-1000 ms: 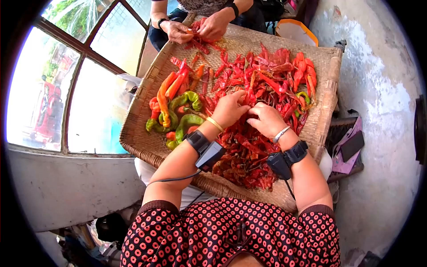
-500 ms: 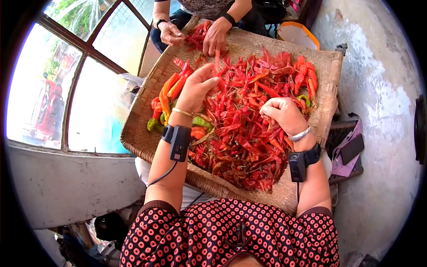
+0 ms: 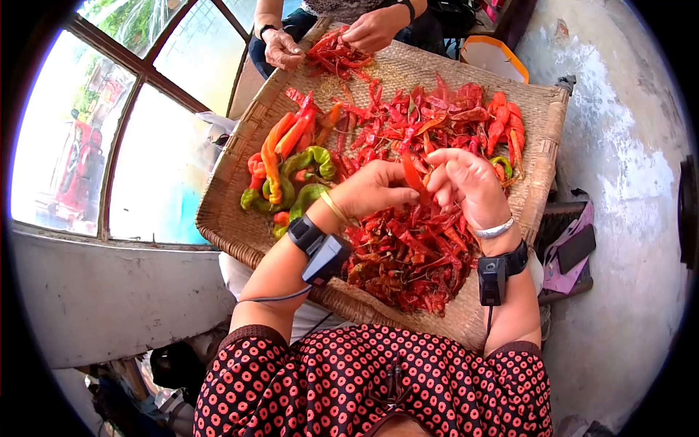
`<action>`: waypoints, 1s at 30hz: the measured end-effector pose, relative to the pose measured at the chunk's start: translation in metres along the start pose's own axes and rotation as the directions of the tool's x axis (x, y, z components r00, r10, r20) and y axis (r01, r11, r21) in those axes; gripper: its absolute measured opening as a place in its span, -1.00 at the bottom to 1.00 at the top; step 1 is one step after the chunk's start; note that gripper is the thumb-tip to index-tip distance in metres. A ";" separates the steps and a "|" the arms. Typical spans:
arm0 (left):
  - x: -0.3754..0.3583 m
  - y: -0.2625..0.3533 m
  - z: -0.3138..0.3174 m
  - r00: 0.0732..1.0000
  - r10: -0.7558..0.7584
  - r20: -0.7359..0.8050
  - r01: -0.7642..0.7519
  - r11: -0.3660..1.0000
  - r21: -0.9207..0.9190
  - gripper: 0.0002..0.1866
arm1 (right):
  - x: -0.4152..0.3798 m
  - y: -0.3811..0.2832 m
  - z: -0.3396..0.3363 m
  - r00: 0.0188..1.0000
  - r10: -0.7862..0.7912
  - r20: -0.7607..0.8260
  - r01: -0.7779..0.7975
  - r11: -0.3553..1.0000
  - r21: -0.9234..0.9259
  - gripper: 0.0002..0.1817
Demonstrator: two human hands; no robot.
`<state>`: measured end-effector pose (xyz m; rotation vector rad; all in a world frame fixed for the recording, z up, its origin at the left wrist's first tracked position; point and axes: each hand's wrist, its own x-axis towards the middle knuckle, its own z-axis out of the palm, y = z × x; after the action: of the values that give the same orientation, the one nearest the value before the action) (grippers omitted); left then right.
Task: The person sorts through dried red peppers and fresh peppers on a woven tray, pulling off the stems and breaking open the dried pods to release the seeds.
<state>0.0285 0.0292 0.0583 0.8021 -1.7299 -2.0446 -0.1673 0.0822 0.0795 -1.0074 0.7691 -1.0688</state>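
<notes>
My left hand (image 3: pixel 375 191) is closed around a red chili pepper (image 3: pixel 413 173), which sticks up between the thumb and fingers. Close beside it is my right hand (image 3: pixel 470 188), its fingers loosely curled and apart, with the fingertips right by the pepper. Under both hands, a heap of dried red chilies (image 3: pixel 404 247) covers much of a woven bamboo tray (image 3: pixel 539 146). Left of my left hand lie green peppers (image 3: pixel 302 171) and orange-red peppers (image 3: pixel 280 142).
Across the tray, another person's hands (image 3: pixel 368 30) work over a small pile of red chilies (image 3: pixel 338 54). A window (image 3: pixel 156 146) stands at the left and a worn wall (image 3: pixel 619 146) at the right. A phone (image 3: pixel 577 249) lies on a pink item beside the tray.
My left hand has come down and right with the red chili, meeting my right hand. My right hand's fingers have loosened from a pinch. The other person's right-side hand has lifted.
</notes>
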 end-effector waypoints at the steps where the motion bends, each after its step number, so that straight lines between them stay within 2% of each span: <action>1: -0.005 0.014 -0.001 0.999 -0.027 -0.023 0.027 0.999 0.021 -0.86 | 0.003 0.004 -0.006 0.996 -0.019 -0.088 0.012 0.997 -0.082 -0.71; 2: -0.003 0.009 -0.011 0.996 0.058 -0.063 -0.054 0.997 0.061 -0.84 | 0.006 0.008 -0.010 0.983 -0.045 -0.176 0.016 0.986 -0.165 -0.70; 3: -0.004 0.010 -0.023 0.986 0.047 -0.162 -0.047 0.999 0.001 -0.82 | 0.009 0.010 -0.010 0.970 -0.006 -0.243 -0.056 0.967 -0.250 -0.72; 4: -0.003 0.012 -0.033 0.966 0.030 -0.258 -0.047 0.997 -0.059 -0.80 | 0.009 0.015 -0.009 0.969 -0.006 -0.246 -0.057 0.967 -0.249 -0.72; 5: 0.003 0.007 -0.043 0.912 0.097 -0.399 -0.196 0.957 -0.214 -0.77 | 0.011 0.021 -0.008 0.973 -0.111 -0.203 -0.019 0.836 -0.549 -0.74; 6: 0.006 0.005 -0.047 0.831 0.131 -0.541 -0.356 0.873 -0.335 -0.74 | 0.013 0.028 -0.008 0.972 -0.197 -0.127 0.021 0.613 -0.790 -0.75; 7: 0.007 0.006 -0.046 0.712 0.065 -0.699 -0.250 0.954 -0.166 -0.72 | 0.014 0.033 -0.008 0.968 -0.247 -0.054 0.074 0.482 -0.873 -0.76; 8: 0.008 0.000 -0.048 0.711 0.067 -0.700 -0.251 0.954 -0.164 -0.72 | 0.013 0.036 -0.005 0.967 -0.253 -0.015 0.075 0.341 -0.937 -0.79; 9: 0.008 -0.008 -0.050 0.753 0.124 -0.646 -0.117 0.992 0.053 -0.73 | 0.011 0.037 -0.001 0.972 -0.234 0.006 0.057 0.211 -0.976 -0.84; 10: 0.009 -0.014 -0.052 0.799 0.159 -0.580 0.008 0.961 0.276 -0.74 | 0.010 0.037 0.000 0.977 -0.212 0.022 0.040 0.078 -0.996 -0.88; 11: 0.008 -0.023 -0.050 0.844 0.212 -0.492 0.047 0.886 0.462 -0.74 | 0.011 0.040 -0.002 0.977 -0.211 0.021 0.039 0.079 -0.996 -0.88; 13: 0.010 -0.020 -0.026 0.880 0.262 -0.395 0.057 0.769 0.637 -0.76 | 0.012 0.051 -0.010 0.994 -0.089 0.063 0.067 0.037 -0.997 -0.76; 14: 0.013 -0.022 -0.020 0.896 0.300 -0.327 0.042 0.676 0.735 -0.76 | 0.013 0.056 -0.010 0.994 -0.090 0.065 0.068 0.035 -0.997 -0.76; 16: 0.015 -0.020 -0.011 0.926 0.252 -0.282 0.149 0.442 0.884 -0.76 | 0.016 0.061 -0.010 0.997 -0.033 0.066 0.065 -0.052 -0.997 -0.81; 17: 0.018 -0.031 -0.012 0.924 0.259 -0.282 0.161 0.406 0.899 -0.77 | 0.016 0.060 -0.009 0.996 -0.052 0.068 0.064 -0.071 -0.995 -0.85; 18: 0.018 -0.034 -0.014 0.923 0.260 -0.283 0.161 0.407 0.899 -0.77 | 0.016 0.058 -0.009 0.996 -0.052 0.069 0.065 -0.072 -0.995 -0.85; 21: 0.019 -0.040 -0.018 0.955 0.211 -0.209 0.088 0.472 0.877 -0.82 | 0.016 0.043 -0.012 0.989 -0.148 0.019 0.043 0.160 -0.986 -0.88; 23: 0.016 -0.041 -0.025 0.946 0.213 -0.243 -0.005 0.761 0.648 -0.87 | 0.014 0.032 -0.010 0.977 -0.211 -0.007 0.090 0.446 -0.891 -0.84; 24: 0.012 -0.023 -0.028 0.967 0.090 -0.237 0.068 0.810 0.582 -0.90 | 0.013 0.028 -0.010 0.966 -0.256 -0.021 0.130 0.560 -0.818 -0.82; 25: 0.008 -0.018 -0.036 0.960 0.111 -0.257 0.035 0.863 0.505 -0.90 | 0.011 0.021 -0.005 0.984 -0.140 -0.114 0.019 0.708 -0.706 -0.80; 26: 0.005 -0.013 -0.043 0.951 0.131 -0.279 -0.001 0.906 0.423 -0.90 | 0.010 0.017 -0.004 0.984 -0.140 -0.113 0.019 0.708 -0.706 -0.80; 28: 0.002 0.001 -0.052 0.846 0.091 -0.526 -0.089 0.996 0.028 -0.89 | 0.009 0.013 -0.003 0.983 0.017 -0.180 -0.094 0.899 -0.427 -0.80; 29: 0.006 -0.005 -0.064 0.777 0.153 -0.610 -0.278 0.954 -0.115 -0.84 | 0.009 0.014 -0.005 0.984 0.055 -0.167 -0.112 0.929 -0.352 -0.77; 30: 0.006 0.003 -0.062 0.641 0.171 -0.749 -0.318 0.947 -0.055 -0.75 | 0.009 0.013 -0.006 0.984 0.056 -0.167 -0.112 0.929 -0.352 -0.77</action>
<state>0.0616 -0.0235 0.0538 1.0668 -1.0843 -1.3594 -0.1654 0.0742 0.0650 -1.1976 1.1565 -0.9573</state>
